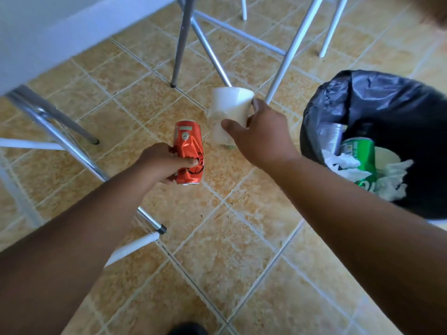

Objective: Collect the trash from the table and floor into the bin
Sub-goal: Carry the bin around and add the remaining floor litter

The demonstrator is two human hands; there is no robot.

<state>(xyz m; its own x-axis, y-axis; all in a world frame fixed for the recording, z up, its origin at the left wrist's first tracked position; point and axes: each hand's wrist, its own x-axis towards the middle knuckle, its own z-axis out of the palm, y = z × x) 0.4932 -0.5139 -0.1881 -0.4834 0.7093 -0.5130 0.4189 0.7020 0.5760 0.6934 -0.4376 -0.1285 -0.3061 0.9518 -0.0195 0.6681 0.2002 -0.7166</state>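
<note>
My left hand [162, 163] is closed around a crushed orange drink can [189, 151], held above the tiled floor. My right hand [261, 134] grips a crumpled white paper cup [229, 110] between thumb and fingers, just right of the can. The bin [377, 117], lined with a black bag, stands at the right. Inside it lie a green can [360, 155], white crumpled tissue [391, 180] and a clear plastic cup [335, 139]. A small green scrap [231, 147] shows on the floor below the paper cup.
A white table [48, 35] edge fills the upper left, with its metal legs [60, 139] crossing the left side. White chair legs [287, 52] stand behind the cup. A dark shoe tip [186, 330] shows at the bottom. Tan tiled floor [229, 250] lies between me and the bin.
</note>
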